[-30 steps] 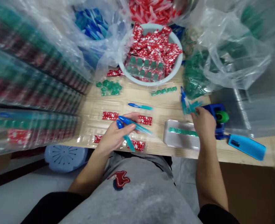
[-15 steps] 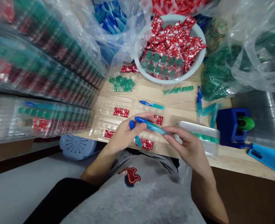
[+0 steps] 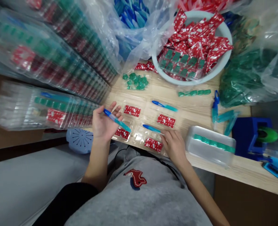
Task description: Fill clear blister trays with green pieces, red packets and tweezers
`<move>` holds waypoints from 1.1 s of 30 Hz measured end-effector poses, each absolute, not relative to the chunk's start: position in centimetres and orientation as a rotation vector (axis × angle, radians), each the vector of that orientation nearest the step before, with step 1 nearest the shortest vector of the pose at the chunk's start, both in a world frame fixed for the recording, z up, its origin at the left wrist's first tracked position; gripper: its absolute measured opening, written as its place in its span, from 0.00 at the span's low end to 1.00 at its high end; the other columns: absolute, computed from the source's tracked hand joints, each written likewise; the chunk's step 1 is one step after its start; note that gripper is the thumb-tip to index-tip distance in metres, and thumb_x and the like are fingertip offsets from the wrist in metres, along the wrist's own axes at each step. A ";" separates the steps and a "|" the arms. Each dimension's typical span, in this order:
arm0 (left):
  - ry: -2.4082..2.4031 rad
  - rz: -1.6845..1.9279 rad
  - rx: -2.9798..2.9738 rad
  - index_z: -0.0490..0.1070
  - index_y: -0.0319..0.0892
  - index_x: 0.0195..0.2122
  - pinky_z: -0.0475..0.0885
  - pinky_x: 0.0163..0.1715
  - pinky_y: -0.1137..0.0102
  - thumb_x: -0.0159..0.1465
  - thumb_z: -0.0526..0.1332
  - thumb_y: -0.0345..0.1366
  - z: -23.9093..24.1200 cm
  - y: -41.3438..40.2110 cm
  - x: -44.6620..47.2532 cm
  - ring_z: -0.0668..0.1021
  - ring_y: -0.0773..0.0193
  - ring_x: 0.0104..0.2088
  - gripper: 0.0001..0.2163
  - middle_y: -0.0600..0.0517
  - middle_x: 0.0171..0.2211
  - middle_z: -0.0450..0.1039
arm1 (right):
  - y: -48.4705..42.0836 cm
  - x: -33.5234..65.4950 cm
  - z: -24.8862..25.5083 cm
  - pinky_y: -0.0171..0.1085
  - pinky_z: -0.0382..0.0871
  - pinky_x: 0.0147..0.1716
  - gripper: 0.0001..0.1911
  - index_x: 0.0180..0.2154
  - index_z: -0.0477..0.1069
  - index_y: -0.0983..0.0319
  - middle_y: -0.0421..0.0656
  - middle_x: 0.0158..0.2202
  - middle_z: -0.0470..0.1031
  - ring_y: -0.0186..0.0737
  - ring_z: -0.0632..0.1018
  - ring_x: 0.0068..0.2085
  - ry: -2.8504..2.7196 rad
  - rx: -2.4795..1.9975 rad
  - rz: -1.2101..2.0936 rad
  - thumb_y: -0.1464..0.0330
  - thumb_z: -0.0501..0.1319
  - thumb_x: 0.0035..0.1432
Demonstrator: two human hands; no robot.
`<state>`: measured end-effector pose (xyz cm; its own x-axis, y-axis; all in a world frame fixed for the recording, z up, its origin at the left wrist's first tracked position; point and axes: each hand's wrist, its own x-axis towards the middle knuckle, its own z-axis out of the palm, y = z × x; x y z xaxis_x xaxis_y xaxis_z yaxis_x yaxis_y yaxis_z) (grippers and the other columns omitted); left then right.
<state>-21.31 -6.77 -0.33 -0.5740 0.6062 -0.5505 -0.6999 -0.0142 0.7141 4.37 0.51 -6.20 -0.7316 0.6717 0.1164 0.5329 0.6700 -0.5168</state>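
Observation:
My left hand is half closed round a blue and teal pen-like tool, held above the near left part of a clear blister tray. My right hand rests on the tray's near edge, its fingertips on the tip of a second blue tool lying in a tray pocket. A third blue tool lies in a farther pocket. Red packets sit in several pockets.
A white bowl of red packets stands at the back. Loose green pieces, a green strip, a clear box, a blue tape dispenser and plastic bags surround the tray. Stacked filled trays wall off the left.
My right hand took one blue tool from the left hand and laid it in a near tray pocket. My left hand moved left with one tool remaining. The view shifted left.

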 end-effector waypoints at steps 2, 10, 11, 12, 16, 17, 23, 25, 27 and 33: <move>1.317 1.741 -0.151 0.74 0.40 0.30 0.72 0.32 0.71 0.60 0.57 0.39 -0.8 -6.6 -21.0 0.74 0.68 0.29 0.10 0.47 0.32 0.75 | 0.5 4.3 -6.6 0.48 0.72 0.41 0.11 0.41 0.77 0.60 0.51 0.42 0.78 0.50 0.77 0.42 -2.590 -0.966 0.619 0.69 0.56 0.65; 1.560 1.848 -0.098 0.67 0.42 0.35 0.75 0.42 0.69 0.62 0.64 0.34 -3.3 -4.5 -22.0 0.79 0.62 0.44 0.05 0.49 0.37 0.76 | 0.7 4.5 -6.1 0.49 0.74 0.41 0.12 0.45 0.75 0.62 0.52 0.42 0.78 0.49 0.78 0.41 -2.517 -0.896 0.596 0.70 0.55 0.65; 1.574 1.872 -0.089 0.66 0.43 0.37 0.74 0.41 0.71 0.62 0.64 0.33 -3.7 -4.1 -22.3 0.79 0.64 0.44 0.07 0.50 0.37 0.76 | 0.7 4.4 -5.9 0.48 0.75 0.41 0.12 0.45 0.75 0.62 0.52 0.42 0.78 0.49 0.78 0.41 -2.512 -0.882 0.605 0.71 0.55 0.65; 1.598 1.888 -0.070 0.65 0.46 0.40 0.74 0.40 0.73 0.62 0.64 0.32 -4.2 -3.6 -22.7 0.79 0.65 0.43 0.09 0.52 0.39 0.75 | 0.7 4.3 -5.8 0.48 0.75 0.41 0.12 0.45 0.75 0.63 0.52 0.42 0.78 0.49 0.78 0.41 -2.508 -0.869 0.613 0.71 0.55 0.65; 2.131 1.625 0.383 0.64 0.48 0.47 0.72 0.45 0.71 0.62 0.62 0.31 -5.7 -2.3 -24.5 0.77 0.65 0.45 0.14 0.51 0.43 0.72 | 0.9 4.3 -5.0 0.46 0.76 0.41 0.12 0.44 0.75 0.63 0.52 0.41 0.79 0.48 0.79 0.41 -2.502 -0.847 0.622 0.71 0.55 0.66; 2.258 1.514 0.513 0.66 0.46 0.45 0.70 0.49 0.70 0.61 0.62 0.31 -5.9 -2.1 -24.9 0.76 0.64 0.47 0.12 0.50 0.43 0.71 | 1.1 4.3 -4.7 0.46 0.76 0.41 0.12 0.44 0.75 0.63 0.52 0.41 0.79 0.48 0.79 0.41 -2.502 -0.853 0.612 0.71 0.54 0.66; 2.383 1.269 0.824 0.70 0.41 0.34 0.61 0.59 0.58 0.57 0.65 0.32 -6.3 -1.7 -25.5 0.68 0.50 0.54 0.05 0.43 0.45 0.67 | 4.8 6.3 -2.7 0.42 0.75 0.43 0.13 0.42 0.76 0.62 0.50 0.40 0.80 0.45 0.79 0.42 -2.527 -1.011 0.485 0.69 0.53 0.67; 2.444 1.176 0.928 0.70 0.41 0.34 0.54 0.62 0.52 0.57 0.64 0.31 -6.8 -1.6 -25.4 0.65 0.47 0.57 0.05 0.43 0.46 0.67 | 7.1 7.5 -2.1 0.43 0.74 0.45 0.13 0.42 0.76 0.62 0.51 0.40 0.80 0.45 0.79 0.43 -2.523 -1.107 0.449 0.69 0.53 0.67; 2.504 1.082 1.026 0.69 0.41 0.34 0.52 0.63 0.48 0.58 0.62 0.31 -7.4 -1.5 -25.3 0.64 0.45 0.58 0.03 0.41 0.47 0.67 | 10.0 8.6 -1.6 0.45 0.73 0.46 0.13 0.43 0.76 0.64 0.52 0.41 0.79 0.48 0.78 0.45 -2.506 -1.213 0.424 0.69 0.53 0.66; 2.586 0.959 1.194 0.71 0.40 0.38 0.56 0.61 0.46 0.60 0.57 0.34 -8.3 -1.9 -25.3 0.66 0.43 0.58 0.07 0.37 0.51 0.67 | 21.3 7.5 -2.5 0.49 0.67 0.54 0.16 0.46 0.74 0.69 0.58 0.50 0.74 0.53 0.75 0.53 -2.480 -1.438 0.436 0.77 0.51 0.62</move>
